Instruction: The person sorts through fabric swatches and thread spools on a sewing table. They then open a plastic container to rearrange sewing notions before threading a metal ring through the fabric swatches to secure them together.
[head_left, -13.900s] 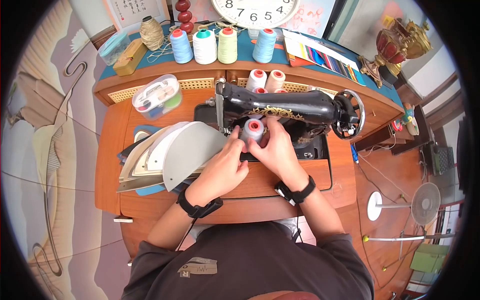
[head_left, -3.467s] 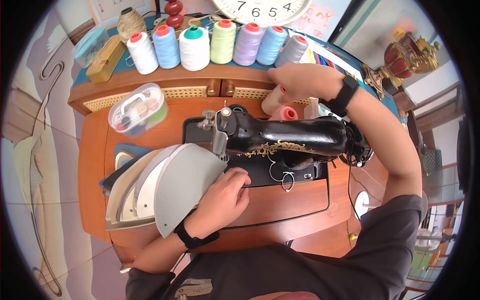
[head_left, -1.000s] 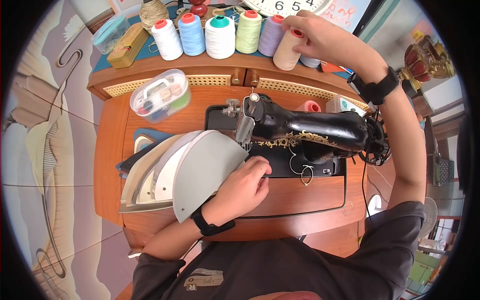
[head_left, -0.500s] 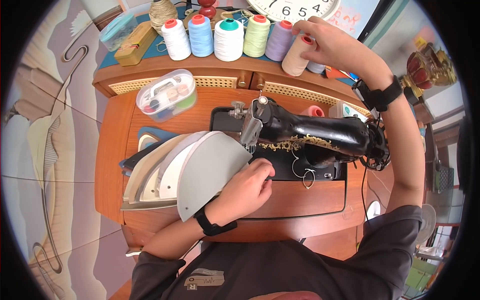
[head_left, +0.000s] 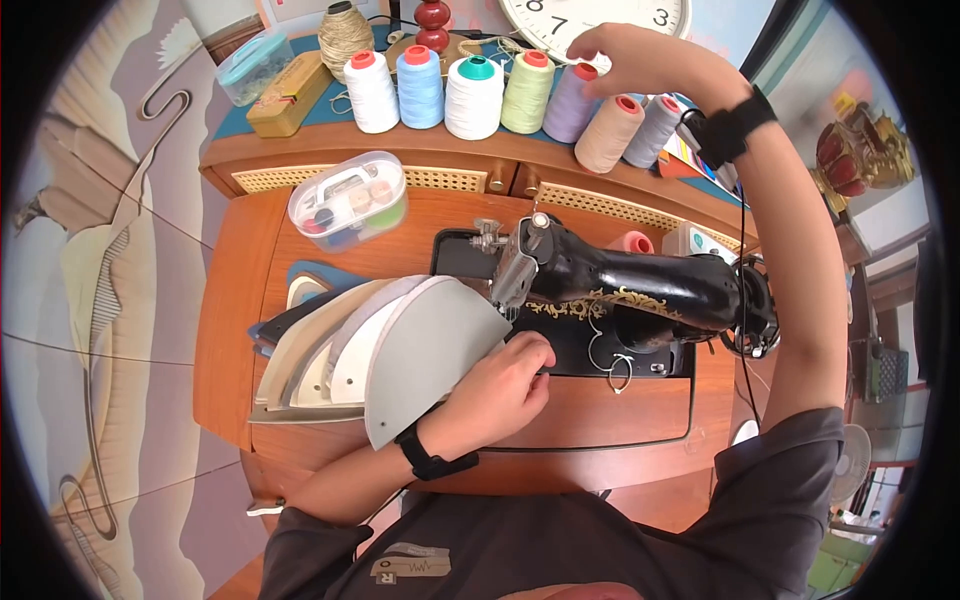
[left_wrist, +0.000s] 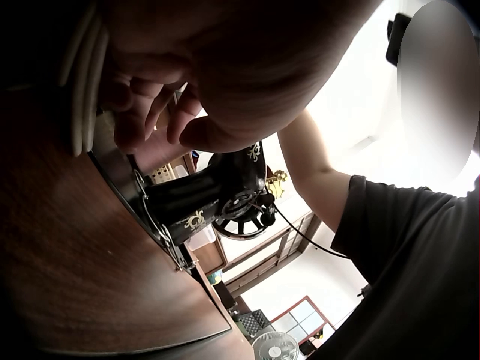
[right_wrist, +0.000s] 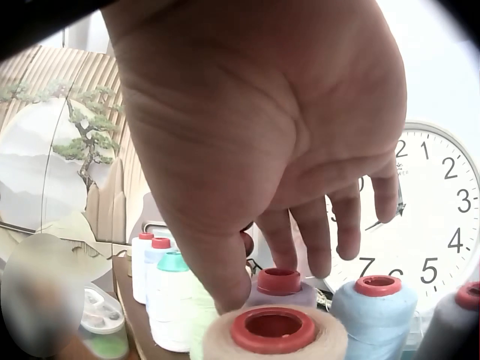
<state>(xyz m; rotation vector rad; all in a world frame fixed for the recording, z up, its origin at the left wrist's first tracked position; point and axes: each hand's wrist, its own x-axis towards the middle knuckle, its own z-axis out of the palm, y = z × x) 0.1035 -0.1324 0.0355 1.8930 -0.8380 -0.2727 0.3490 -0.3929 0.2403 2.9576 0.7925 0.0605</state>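
My right hand (head_left: 648,66) hangs with loose fingers over the purple thread cone (head_left: 570,106) at the back of the desk. In the right wrist view, the fingertips and thumb come down around that cone's red top, and none curls round it. Just in front stands the beige thread cone (right_wrist: 225,341), upright and out of the hand. A light blue cone (right_wrist: 375,309) and a grey cone (head_left: 652,132) stand to its right. My left hand (head_left: 500,388) rests, loosely bent and holding nothing, beside the grey fan-shaped sheet (head_left: 425,345) in front of the sewing machine (head_left: 640,275).
White, blue and pale green cones (head_left: 527,92) continue the row to the left. A pink cone (head_left: 634,243) sits behind the machine. A clear sewing box (head_left: 350,200) stands left. A cable (head_left: 744,300) hangs from the right wrist past the handwheel.
Over the last second the right hand has let go of the beige cone, now upright in the row, and shifted left over the purple one. Earlier, both hands held a greyish cone at the machine.
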